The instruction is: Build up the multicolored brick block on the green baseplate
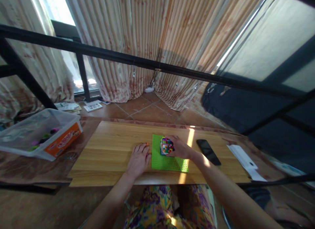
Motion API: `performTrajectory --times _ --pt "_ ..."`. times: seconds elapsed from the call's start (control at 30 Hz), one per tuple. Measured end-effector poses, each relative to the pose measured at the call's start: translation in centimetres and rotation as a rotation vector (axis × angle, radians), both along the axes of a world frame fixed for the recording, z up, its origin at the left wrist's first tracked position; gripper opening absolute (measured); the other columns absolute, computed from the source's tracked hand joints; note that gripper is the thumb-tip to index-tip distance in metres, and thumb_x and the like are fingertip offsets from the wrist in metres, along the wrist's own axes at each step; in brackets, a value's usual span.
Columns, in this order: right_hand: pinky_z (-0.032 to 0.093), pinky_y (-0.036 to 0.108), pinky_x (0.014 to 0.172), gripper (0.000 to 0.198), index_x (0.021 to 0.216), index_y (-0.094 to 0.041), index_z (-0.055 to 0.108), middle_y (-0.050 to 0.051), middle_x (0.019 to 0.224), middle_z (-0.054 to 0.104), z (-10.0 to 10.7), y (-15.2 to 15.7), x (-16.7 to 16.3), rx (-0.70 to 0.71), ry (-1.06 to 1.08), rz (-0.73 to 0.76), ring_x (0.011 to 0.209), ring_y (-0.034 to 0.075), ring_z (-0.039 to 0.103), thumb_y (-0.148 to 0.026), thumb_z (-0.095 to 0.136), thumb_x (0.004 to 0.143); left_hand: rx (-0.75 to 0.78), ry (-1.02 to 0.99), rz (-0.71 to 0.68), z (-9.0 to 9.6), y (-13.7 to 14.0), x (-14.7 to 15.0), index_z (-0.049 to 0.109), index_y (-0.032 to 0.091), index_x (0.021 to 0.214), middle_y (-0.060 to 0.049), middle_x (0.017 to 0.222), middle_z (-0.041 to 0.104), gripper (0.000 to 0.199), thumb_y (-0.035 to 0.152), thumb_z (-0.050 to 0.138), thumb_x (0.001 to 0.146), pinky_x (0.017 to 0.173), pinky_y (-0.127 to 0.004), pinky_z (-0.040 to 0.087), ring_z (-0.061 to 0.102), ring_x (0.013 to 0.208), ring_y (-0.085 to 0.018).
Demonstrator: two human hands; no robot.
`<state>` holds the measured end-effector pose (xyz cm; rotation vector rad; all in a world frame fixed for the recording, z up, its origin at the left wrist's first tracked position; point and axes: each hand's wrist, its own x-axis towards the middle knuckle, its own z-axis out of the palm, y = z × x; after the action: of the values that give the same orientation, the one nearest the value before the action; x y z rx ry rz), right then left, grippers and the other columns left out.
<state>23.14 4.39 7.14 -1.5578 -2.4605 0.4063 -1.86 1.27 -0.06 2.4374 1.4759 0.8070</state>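
Note:
On a green studded baseplate (169, 162) stands a block of multicoloured toy bricks (166, 146). My right hand (179, 147) is closed around the block's right side, with the fingertips partly hidden. To the left of the baseplate, my left hand (139, 157) lies palm down on the wooden board, its fingers stretched forward. A tiny orange piece (147, 144) shows by its fingertips; whether they touch it is too small to tell.
A clear plastic box (50, 156) with an orange label and some loose pieces stands at the left. Right of the baseplate lie a black phone (208, 151) and a white box-like item (242, 156). A dark metal rail (137, 60) crosses beyond the wooden board (110, 140).

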Motion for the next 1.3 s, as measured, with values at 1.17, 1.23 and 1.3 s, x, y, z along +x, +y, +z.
performTrajectory --times 1.17,1.23,1.3 --pt "0.049 0.046 0.083 0.069 0.131 -0.023 0.049 0.016 0.136 0.045 -0.9 -6.0 0.3 0.234 -0.068 -0.294 0.108 0.035 0.055 -0.049 0.071 0.071 -0.091 -0.068 0.099 0.1 0.6 0.6 0.056 0.018 0.098 -0.008 0.095 0.063 0.017 0.016 0.043 0.086 0.089 -0.038 0.046 0.056 0.095 -0.023" --pt "0.044 0.049 0.092 0.058 0.128 -0.023 0.052 0.014 0.132 0.049 -0.2 -5.8 -1.5 0.253 -0.036 -0.211 0.113 0.034 0.051 -0.043 0.067 0.076 -0.105 -0.104 0.123 0.0 0.4 0.6 0.054 0.018 0.104 -0.007 0.096 0.063 0.023 0.014 0.045 0.084 0.090 -0.037 0.045 0.057 0.094 -0.022" --pt "0.041 0.050 0.096 0.044 0.121 -0.023 0.058 0.012 0.124 0.056 -0.1 -5.6 -4.0 0.234 0.004 -0.138 0.112 0.033 0.050 -0.037 0.064 0.080 -0.107 -0.138 0.140 0.0 0.2 0.6 0.052 0.018 0.114 -0.007 0.101 0.063 0.034 0.012 0.047 0.081 0.093 -0.037 0.044 0.057 0.098 -0.021"
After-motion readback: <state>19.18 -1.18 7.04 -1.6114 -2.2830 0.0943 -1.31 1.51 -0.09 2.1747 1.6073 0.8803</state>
